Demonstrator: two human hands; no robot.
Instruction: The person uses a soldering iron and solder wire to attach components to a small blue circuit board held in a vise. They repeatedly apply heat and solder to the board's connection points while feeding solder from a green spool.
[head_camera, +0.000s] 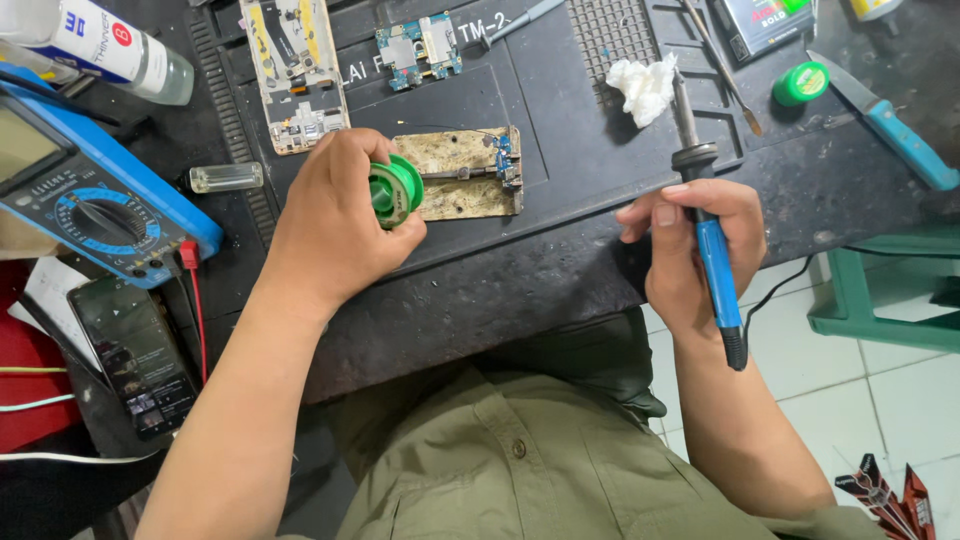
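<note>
Green solder spool (397, 190) clasped in left hand (335, 215), touching one worn holder (465, 172) with a small blue board just beyond the fingers. Blue-handled soldering iron (708, 235) gripped upright in right hand (692, 245), one white wad (643, 87) past its tip. Second green spool (800, 83) farther off.

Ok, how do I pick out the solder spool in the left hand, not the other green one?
Start at the dark work mat in the middle of the bench. On it lies a worn tan board holder; the left hand grips the green solder spool at that holder's left end. The other green spool lies untouched far right, near the blue-handled knife.
</note>
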